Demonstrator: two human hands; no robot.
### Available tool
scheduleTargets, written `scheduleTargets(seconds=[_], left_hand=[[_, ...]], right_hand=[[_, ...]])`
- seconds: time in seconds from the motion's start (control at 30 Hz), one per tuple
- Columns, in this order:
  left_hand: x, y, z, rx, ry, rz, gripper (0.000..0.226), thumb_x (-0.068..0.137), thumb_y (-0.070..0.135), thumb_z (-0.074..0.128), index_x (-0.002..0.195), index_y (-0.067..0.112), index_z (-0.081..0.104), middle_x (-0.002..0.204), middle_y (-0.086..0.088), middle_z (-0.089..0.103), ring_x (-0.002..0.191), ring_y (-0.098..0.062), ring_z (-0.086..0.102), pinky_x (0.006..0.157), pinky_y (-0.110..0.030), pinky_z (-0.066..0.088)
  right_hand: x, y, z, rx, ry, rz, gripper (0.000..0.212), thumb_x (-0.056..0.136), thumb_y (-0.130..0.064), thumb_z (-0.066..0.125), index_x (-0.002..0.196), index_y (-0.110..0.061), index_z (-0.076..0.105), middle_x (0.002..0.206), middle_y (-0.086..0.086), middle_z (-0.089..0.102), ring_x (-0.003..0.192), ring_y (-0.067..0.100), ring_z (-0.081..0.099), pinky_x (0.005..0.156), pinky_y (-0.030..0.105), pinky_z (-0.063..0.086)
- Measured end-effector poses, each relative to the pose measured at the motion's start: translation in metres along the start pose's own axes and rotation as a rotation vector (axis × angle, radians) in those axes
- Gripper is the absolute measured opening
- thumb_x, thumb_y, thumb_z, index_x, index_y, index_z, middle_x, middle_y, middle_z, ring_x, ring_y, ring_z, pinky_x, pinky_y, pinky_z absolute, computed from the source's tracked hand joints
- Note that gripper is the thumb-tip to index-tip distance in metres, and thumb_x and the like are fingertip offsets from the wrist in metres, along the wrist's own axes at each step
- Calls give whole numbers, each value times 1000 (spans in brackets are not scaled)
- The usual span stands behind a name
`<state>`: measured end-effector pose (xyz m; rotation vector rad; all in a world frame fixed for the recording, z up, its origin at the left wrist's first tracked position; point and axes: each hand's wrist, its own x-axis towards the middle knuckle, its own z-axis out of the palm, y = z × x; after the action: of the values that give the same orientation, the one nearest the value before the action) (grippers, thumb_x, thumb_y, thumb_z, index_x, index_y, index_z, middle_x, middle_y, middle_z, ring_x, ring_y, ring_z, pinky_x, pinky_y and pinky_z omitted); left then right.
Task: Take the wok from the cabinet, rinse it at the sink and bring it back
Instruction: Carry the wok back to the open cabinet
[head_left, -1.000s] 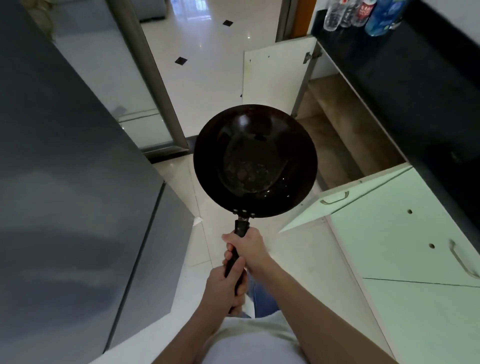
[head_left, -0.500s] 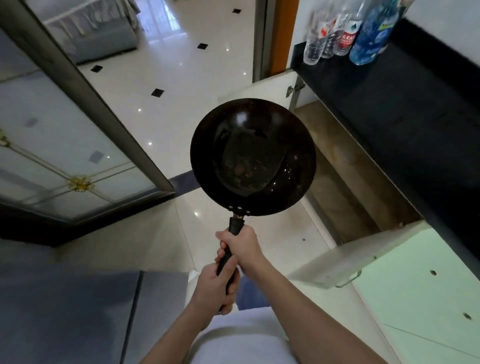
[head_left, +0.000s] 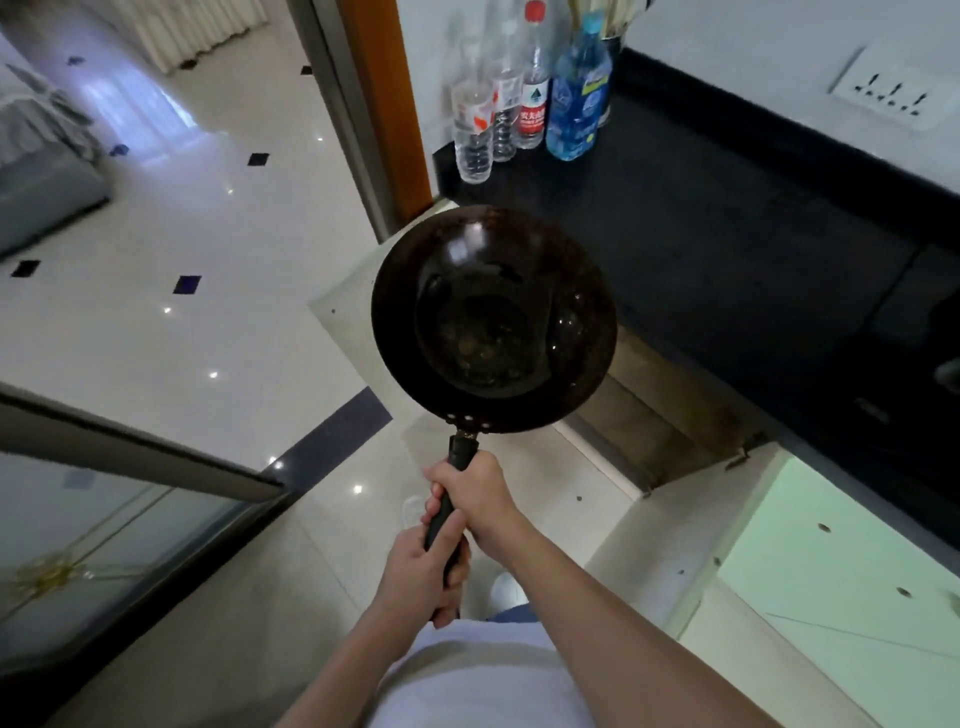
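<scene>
Both hands wrap the black handle of the wok: the left hand sits low and near the body, and the right hand is stacked just beyond it, nearer the bowl. All the fingers are curled firmly round the grip.

At near left a glass sliding door borders a glossy tiled floor. The wok is carried in the air at centre, mouth up and close to level, and touches nothing. It hangs over the floor just beside the edge of the black counter. Plastic bottles crowd the counter's far end. Under the counter the cabinet stands open, and a pale green door lies at near right.

This looks like a carrying step — whether the rinse is done cannot be settled. Glints in the bowl may be water, and brownish flecks show at its bottom.

Done well, the carry keeps the two-handed hold and the bowl level, so anything inside stays off that shiny floor. The rim needs room from the counter's corner, which is just beside it. If the wok is going into the cabinet, it should go in bowl first and low, with the handle last. The bottles are far enough away to be no worry.
</scene>
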<state>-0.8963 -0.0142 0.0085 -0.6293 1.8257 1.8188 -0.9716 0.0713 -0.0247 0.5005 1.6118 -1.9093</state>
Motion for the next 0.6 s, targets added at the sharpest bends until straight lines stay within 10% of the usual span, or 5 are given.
scheduleTargets(seconds=[0.6], left_hand=[[204,167,5,234,-519,-54,40,96,38,54,72,6,50,51,-4,41,37,-14,29,35,-22,28]], right_hand=[[140,-152,-55,137,559,35,28,72,-31,73,59,-10,61,58,12,65,59,29,69,73,50,60]])
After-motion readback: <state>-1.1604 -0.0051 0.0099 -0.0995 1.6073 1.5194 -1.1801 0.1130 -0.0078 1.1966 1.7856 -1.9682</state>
